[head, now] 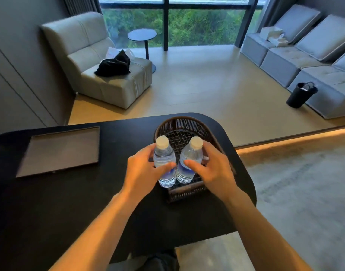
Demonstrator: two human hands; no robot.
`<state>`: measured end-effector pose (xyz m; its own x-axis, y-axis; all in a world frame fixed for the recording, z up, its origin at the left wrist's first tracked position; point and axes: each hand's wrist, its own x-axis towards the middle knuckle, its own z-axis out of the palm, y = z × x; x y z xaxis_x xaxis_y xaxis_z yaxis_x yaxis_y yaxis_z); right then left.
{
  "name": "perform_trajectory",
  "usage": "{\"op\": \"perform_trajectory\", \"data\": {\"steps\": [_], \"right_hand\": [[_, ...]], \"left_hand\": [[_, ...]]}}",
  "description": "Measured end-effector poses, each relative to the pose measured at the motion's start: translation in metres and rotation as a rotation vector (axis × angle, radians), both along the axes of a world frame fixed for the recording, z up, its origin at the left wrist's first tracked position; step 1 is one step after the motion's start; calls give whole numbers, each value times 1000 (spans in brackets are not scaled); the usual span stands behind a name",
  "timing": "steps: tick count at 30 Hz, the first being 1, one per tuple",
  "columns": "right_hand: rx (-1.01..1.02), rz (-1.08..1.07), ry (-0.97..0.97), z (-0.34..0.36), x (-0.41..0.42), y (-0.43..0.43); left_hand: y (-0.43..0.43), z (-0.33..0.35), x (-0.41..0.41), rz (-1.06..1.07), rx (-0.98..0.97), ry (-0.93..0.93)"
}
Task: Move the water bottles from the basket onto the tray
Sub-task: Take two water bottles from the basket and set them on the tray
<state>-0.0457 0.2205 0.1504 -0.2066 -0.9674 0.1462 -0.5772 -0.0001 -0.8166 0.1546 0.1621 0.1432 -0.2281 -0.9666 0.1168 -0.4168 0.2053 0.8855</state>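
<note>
Clear plastic is being gripped on both sides: the left hand (143, 170) is being wrapped around the left bottle (164, 163), thumb across its front and fingers curled behind, while the right hand (210, 169) is being closed in the same way around the right bottle (188, 163). Both bottles are being held upright, side by side and touching near their bases, inside the dark woven basket (184, 124), at its near end. Each is being topped by a pale cap; a blue band is being shown low on each label, but no writing is legible.

The basket is being carried by a black table (119, 202) with rounded corners, near its right end. On the same surface, well apart to the left, a flat rectangular tray (60, 151) with a dark rim and a brownish floor is lying.

Beyond the table, a beige floor is being lit from a large window (167, 22) with greenery behind it. A pale armchair (101, 61) with dark cloth on its seat is standing at the left, a small round side table (142, 35) beside it, a grey sofa (304, 55) along the right, and a black bag (301, 94) on the floor before it.
</note>
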Motion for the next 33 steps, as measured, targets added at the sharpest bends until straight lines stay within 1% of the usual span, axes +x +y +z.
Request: {"op": "perform_trajectory", "data": {"steps": [2,7,14,18,22,27,33], "right_hand": [[13,17,-34,9,23,3],[-6,71,-51,21,78,-6],[-2,140,-39,15,153,-46],[45,179,-14,-3,200,-82],[119,164,-26,-19,257,-123],[191,150,-95,-38,328,-185],[203,159,-101,-66,398,-263]], "left_hand": [[8,10,25,45,9,14],[17,19,94,165,-57,-34],[-3,16,185,308,-37,-86],[-33,7,239,351,27,-69],[-71,-6,296,371,-33,-128],[-132,-30,363,392,20,-150],[-210,-64,423,429,54,-152]]}}
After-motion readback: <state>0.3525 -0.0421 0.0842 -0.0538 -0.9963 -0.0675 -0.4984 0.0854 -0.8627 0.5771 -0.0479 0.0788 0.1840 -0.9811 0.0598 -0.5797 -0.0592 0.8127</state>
